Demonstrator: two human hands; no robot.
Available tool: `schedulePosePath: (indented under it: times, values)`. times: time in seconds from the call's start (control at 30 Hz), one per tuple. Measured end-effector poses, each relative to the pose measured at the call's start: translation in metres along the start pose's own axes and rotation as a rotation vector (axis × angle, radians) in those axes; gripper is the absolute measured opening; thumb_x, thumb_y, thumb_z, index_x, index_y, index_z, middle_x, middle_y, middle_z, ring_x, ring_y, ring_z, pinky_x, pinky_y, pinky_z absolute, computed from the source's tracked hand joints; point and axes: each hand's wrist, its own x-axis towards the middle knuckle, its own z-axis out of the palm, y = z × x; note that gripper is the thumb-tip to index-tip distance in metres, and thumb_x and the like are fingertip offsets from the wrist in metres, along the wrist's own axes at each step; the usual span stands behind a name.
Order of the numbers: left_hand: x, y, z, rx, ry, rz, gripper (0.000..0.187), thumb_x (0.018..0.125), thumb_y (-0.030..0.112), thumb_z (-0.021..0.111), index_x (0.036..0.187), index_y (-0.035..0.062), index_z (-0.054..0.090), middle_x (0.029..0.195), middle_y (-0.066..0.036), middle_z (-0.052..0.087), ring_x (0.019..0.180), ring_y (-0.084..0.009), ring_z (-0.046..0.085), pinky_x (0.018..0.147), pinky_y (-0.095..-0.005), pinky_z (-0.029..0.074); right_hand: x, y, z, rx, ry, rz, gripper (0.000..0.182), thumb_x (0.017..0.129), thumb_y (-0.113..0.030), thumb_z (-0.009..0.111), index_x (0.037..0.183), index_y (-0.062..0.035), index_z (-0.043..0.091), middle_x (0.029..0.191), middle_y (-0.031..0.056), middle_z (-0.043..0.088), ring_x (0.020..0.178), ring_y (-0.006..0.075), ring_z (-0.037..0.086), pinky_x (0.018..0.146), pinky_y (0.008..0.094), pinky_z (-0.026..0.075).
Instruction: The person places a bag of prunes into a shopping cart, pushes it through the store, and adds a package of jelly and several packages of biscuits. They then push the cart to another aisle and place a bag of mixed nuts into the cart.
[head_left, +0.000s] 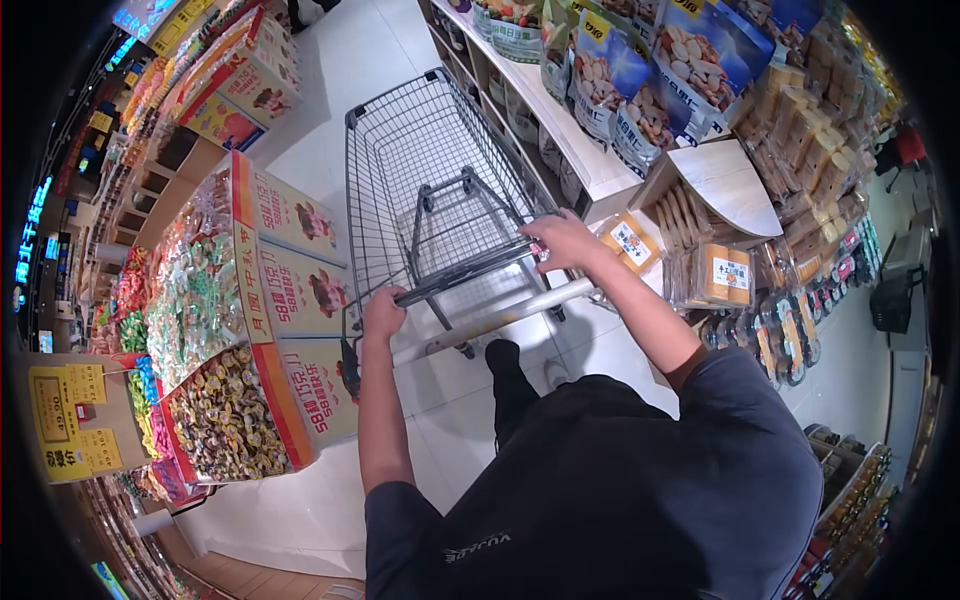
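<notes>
A narrow supermarket aisle is being filled by the shopping cart, whose handle is being gripped by the left hand and right hand; the candy display could be clipped if steered left.

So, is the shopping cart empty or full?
Empty: only bare wire mesh shows inside the shopping cart; both hands grip its handle.

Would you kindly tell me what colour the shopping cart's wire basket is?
The wire-mesh shopping cart basket is grey bare metal, seen best in the head view.
</notes>
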Motion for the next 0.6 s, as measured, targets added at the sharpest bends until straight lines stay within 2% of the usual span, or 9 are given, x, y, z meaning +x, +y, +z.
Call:
schedulePosePath:
  times: [0.07,0.17,0.3,0.37,0.43,0.47,0.5,0.6]
  values:
    - [0.024,0.005,-0.015,0.000,-0.055,0.003,0.031,0.068,0.004,0.058,0.096,0.0129,0.069,0.099,-0.014,0.066,0.097,-0.0329,0.062,0.083,-0.0400,0.049,0.005,0.007,-0.007,-0.008,-0.068,0.159,0.066,0.060,-0.021,0.076,0.122,-0.0093,0.055,0.112,0.0111,0.062,0.104,0.0315,0.059,0.087,0.0412,0.048]
    - [0.065,0.003,-0.027,-0.001,-0.130,0.019,0.032,0.069,0.004,0.058,0.097,0.0135,0.069,0.099,-0.013,0.066,0.097,-0.0319,0.062,0.081,-0.0402,0.049,0.030,0.005,-0.014,0.124,-0.114,0.254,0.062,0.061,-0.017,0.074,0.119,-0.0074,0.055,0.113,0.0109,0.061,0.105,0.0310,0.058,0.087,0.0400,0.048]
    - [0.120,0.001,-0.039,0.039,-0.135,0.067,0.034,0.071,0.005,0.057,0.101,0.0136,0.068,0.101,-0.012,0.067,0.097,-0.0306,0.063,0.081,-0.0403,0.050,0.063,0.023,-0.016,0.196,-0.042,0.293,0.057,0.064,-0.016,0.070,0.118,-0.0053,0.056,0.112,0.0134,0.061,0.103,0.0318,0.058,0.087,0.0409,0.048]
    - [0.146,0.002,-0.043,0.060,-0.179,0.069,0.035,0.071,0.005,0.057,0.103,0.0139,0.068,0.102,-0.012,0.067,0.098,-0.0303,0.063,0.082,-0.0402,0.050,0.070,0.035,-0.013,0.142,0.017,0.270,0.056,0.067,-0.020,0.071,0.120,-0.0077,0.056,0.107,0.0128,0.061,0.101,0.0307,0.059,0.087,0.0393,0.048]
    - [0.171,0.001,-0.051,0.036,-0.230,0.050,0.036,0.072,0.005,0.056,0.105,0.0141,0.068,0.103,-0.012,0.067,0.099,-0.0299,0.063,0.083,-0.0394,0.049,0.079,0.035,-0.014,-0.031,0.129,0.338,0.048,0.069,-0.021,0.070,0.113,-0.0058,0.058,0.102,0.0136,0.062,0.098,0.0314,0.059,0.086,0.0406,0.048]
    - [0.184,0.000,-0.053,0.038,-0.235,0.074,0.036,0.072,0.005,0.056,0.105,0.0141,0.068,0.103,-0.012,0.067,0.099,-0.0299,0.063,0.083,-0.0394,0.049,0.085,0.037,-0.015,-0.047,0.137,0.329,0.034,0.073,-0.023,0.067,0.102,-0.0054,0.062,0.096,0.0135,0.063,0.095,0.0318,0.060,0.084,0.0421,0.048]
    - [0.196,-0.001,-0.055,0.054,-0.224,0.080,0.037,0.071,0.005,0.056,0.105,0.0143,0.068,0.103,-0.012,0.067,0.099,-0.0301,0.063,0.083,-0.0393,0.049,0.095,0.042,-0.016,-0.057,0.150,0.351,0.034,0.073,-0.023,0.067,0.102,-0.0054,0.062,0.096,0.0135,0.063,0.095,0.0318,0.060,0.084,0.0421,0.048]
    - [0.217,-0.001,-0.056,0.081,-0.222,0.083,0.038,0.071,0.005,0.056,0.106,0.0146,0.068,0.103,-0.012,0.067,0.100,-0.0301,0.063,0.084,-0.0393,0.049,0.122,0.056,-0.011,0.004,0.196,0.423,0.020,0.076,-0.021,0.061,0.088,-0.0063,0.065,0.091,0.0121,0.064,0.088,0.0316,0.061,0.077,0.0438,0.049]
